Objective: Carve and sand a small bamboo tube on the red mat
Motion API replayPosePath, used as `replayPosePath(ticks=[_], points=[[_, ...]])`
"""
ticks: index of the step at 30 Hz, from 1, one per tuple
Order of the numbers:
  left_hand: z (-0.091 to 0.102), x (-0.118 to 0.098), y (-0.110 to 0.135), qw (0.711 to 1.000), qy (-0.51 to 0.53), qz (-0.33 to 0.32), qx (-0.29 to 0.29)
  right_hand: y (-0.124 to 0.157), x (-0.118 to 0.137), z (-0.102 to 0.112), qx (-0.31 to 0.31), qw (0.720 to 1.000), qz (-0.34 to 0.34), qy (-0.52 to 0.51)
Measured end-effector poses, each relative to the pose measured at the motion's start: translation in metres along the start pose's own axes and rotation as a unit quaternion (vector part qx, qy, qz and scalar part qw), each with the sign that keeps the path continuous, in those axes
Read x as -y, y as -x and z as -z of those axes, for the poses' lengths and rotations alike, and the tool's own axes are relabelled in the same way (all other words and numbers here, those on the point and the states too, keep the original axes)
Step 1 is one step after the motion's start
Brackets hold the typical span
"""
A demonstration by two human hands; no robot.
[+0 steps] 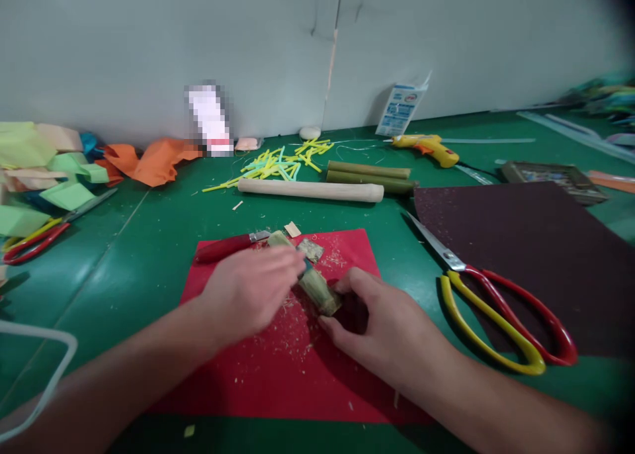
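Observation:
On a red sheet (268, 381) strewn with fine shavings lies a short greenish bamboo piece (317, 291), slanting away to the left. My right hand (384, 321) has its thumb and index finger closed on the near end of it. My left hand (253, 282), a little blurred, is stretched out flat over the bamboo's middle and hides part of it; whether it touches cannot be made out. Just beyond the left hand rests a red-handled knife (225, 247). A small speckled square (311, 249) and a pale chip (292, 229) lie near the bamboo's far end.
Red-and-yellow scissors (454, 261) lie partly on a dark sheet (526, 242) at right. Farther back are a pale wooden rod (310, 190), bamboo lengths (370, 171), yellow strips (268, 166) and a yellow glue gun (431, 149). Folded papers (69, 179) and another scissors (40, 241) occupy the left.

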State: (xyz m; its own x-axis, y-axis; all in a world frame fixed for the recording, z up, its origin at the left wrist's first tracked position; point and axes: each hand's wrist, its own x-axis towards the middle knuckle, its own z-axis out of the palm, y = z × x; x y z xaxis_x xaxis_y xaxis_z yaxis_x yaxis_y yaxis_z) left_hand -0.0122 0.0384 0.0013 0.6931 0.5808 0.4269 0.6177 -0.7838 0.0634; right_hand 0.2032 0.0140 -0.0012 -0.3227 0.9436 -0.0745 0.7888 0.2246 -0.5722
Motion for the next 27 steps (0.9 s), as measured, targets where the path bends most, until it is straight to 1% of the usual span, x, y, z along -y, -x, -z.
replayPosePath(ticks=[2,3,4,7,8,11,12,13,16,17,20,22,25,27], points=[[-0.0003,0.0035,0.0,0.999,-0.024,0.038,-0.014,0.0003,0.0001,0.0002,-0.004,1.0,-0.004,0.002],[-0.0005,0.0042,0.0004,0.998,-0.033,0.042,-0.015,0.0001,0.0,0.0002,-0.007,1.0,-0.001,0.002],[-0.0007,0.004,0.0009,0.999,-0.035,0.036,-0.007,-0.0001,-0.0002,0.0,-0.008,1.0,0.004,0.002],[-0.0011,0.0014,0.0024,1.0,-0.017,-0.013,0.015,-0.0012,-0.001,-0.0008,-0.008,1.0,0.017,-0.003],[-0.001,0.0013,0.0024,1.0,-0.016,-0.013,0.012,-0.0013,-0.0013,-0.001,-0.007,1.0,0.017,-0.004],[-0.0005,0.0029,0.0013,0.998,-0.044,0.028,-0.017,-0.0008,-0.0018,-0.0009,-0.006,1.0,0.006,-0.004],[-0.0004,0.0028,0.0009,0.998,-0.052,0.031,-0.02,-0.0004,-0.0019,-0.0007,-0.005,1.0,0.004,-0.004],[-0.0002,0.0021,0.0007,0.998,-0.054,0.025,-0.016,-0.0001,-0.0019,-0.0004,-0.003,1.0,0.005,-0.005],[-0.0006,0.0001,0.0004,0.999,-0.024,-0.022,0.013,0.0003,-0.0017,-0.0001,-0.005,1.0,0.013,-0.008],[-0.001,0.0008,0.0003,1.0,-0.018,-0.021,0.013,0.0,-0.0016,-0.0002,-0.006,1.0,0.013,-0.007],[-0.0023,0.0051,0.0,0.999,-0.038,0.031,-0.011,-0.0009,-0.0013,-0.0007,-0.005,1.0,0.004,-0.003],[-0.0028,0.0058,0.0005,0.998,-0.052,0.041,-0.021,-0.0009,-0.0014,-0.0009,-0.002,1.0,0.0,-0.003],[-0.0025,0.004,0.0015,0.999,-0.036,-0.007,0.002,-0.0005,-0.0013,-0.0011,-0.001,1.0,0.004,-0.008],[-0.002,0.0049,0.0013,0.999,-0.03,-0.01,0.009,-0.0007,-0.0011,-0.0013,-0.001,1.0,0.005,-0.008]])
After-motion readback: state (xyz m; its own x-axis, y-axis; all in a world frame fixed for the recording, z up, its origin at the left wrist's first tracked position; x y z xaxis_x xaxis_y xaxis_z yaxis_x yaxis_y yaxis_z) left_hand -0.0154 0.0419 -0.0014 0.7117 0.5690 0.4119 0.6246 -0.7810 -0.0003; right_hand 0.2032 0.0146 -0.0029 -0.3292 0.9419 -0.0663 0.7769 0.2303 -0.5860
